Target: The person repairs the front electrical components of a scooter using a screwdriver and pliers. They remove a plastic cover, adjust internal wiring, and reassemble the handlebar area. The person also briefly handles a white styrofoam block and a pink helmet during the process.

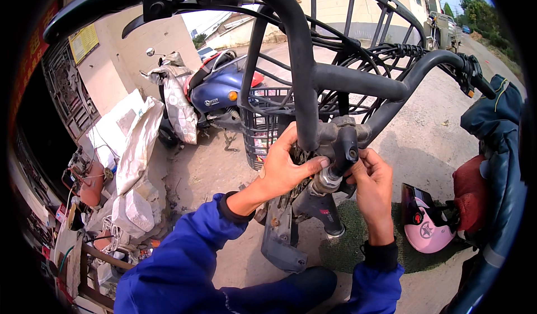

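A black handlebar (305, 81) with a crossbar rises in front of me. Its stem (348, 146) joins a worn metal collar nut (325, 181) on top of the frame's head tube (319, 206). My left hand (282, 168) is closed round the left side of the stem, its thumb lying across the front and its fingers partly hidden behind. On the stem's right side, my right hand (371, 182) has thumb and fingers pinched together; what they hold is hidden. Dark cables and wires show behind the stem. A grey plastic cover (282, 244) hangs below the left hand.
A black basket (258, 132) stands beyond the handlebar. Farther left is a blue scooter (215, 94), with white sacks (134, 146) and a reddish tank (92, 182) nearer. At right, a pink helmet (429, 233) adjoins a green mat (358, 247).
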The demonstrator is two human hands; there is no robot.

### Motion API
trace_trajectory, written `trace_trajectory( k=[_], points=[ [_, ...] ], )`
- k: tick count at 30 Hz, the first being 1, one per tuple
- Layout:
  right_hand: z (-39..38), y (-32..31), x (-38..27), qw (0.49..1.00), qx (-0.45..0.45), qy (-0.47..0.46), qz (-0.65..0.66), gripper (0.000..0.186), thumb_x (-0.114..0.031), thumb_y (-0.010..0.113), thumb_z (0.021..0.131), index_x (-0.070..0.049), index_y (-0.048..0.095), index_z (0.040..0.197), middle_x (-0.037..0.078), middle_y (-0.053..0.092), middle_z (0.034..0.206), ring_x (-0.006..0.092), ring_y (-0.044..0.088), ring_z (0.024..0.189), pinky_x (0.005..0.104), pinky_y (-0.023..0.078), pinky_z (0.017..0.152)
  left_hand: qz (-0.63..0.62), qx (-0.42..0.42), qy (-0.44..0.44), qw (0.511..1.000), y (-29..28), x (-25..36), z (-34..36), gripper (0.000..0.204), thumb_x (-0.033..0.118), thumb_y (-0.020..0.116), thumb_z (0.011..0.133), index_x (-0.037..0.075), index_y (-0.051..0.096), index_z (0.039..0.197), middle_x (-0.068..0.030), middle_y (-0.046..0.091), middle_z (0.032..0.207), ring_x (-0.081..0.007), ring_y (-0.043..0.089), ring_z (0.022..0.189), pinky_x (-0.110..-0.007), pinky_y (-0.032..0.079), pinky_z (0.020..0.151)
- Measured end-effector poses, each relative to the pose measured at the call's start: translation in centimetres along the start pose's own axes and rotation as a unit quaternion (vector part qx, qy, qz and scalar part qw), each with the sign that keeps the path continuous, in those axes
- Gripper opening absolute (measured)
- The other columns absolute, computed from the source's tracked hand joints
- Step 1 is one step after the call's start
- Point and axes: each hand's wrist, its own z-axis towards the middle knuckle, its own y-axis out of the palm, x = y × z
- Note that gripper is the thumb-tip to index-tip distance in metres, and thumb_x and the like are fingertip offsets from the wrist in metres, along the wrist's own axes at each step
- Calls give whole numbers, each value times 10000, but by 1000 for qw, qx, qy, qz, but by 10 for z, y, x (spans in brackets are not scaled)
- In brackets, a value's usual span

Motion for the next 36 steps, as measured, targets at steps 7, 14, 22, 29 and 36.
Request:
trace_trajectory(
  k=[7,14,22,29,36],
  points=[
    [-11,6,-3,999,17,-36,-38,220,-164,700,1047,-8,713,1202,-11,723,949,44,594,749,209,463,659,-8,-6,3,1000,1,3,3,706,47,893,829,6,569,1456,-85,587,1444,-185,599,1289,-341,481,1096],
    [-13,11,-2,998,40,-37,-34,221,-126,720,1029,2,700,1209,-45,658,830,30,550,693,207,433,632,52,-18,23,998,-5,5,7,586,75,902,828,50,674,1367,-63,594,1344,-183,588,1252,-327,476,1060],
    [-9,15,9,997,69,-9,-17,145,-158,684,1051,-28,716,1107,-37,669,841,28,566,693,204,439,608,99,-12,44,994,-7,-3,5,699,306,900,851,-47,614,1382,-170,583,1452,-325,603,1338,-385,480,1110],
    [-8,25,7,996,79,13,38,128,-155,669,1062,-38,717,1081,-46,671,847,19,563,694,196,438,603,97,9,46,994,-6,-4,2,714,263,916,829,-48,606,1393,-172,608,1434,-319,634,1303,-375,492,1086],
    [-5,19,11,996,78,16,38,119,-136,681,1044,-39,732,1092,-34,696,876,21,579,701,197,455,602,44,24,37,998,-3,-10,2,758,264,939,803,-32,597,1411,-157,632,1386,-304,656,1254,-369,507,1058]
  ],
)
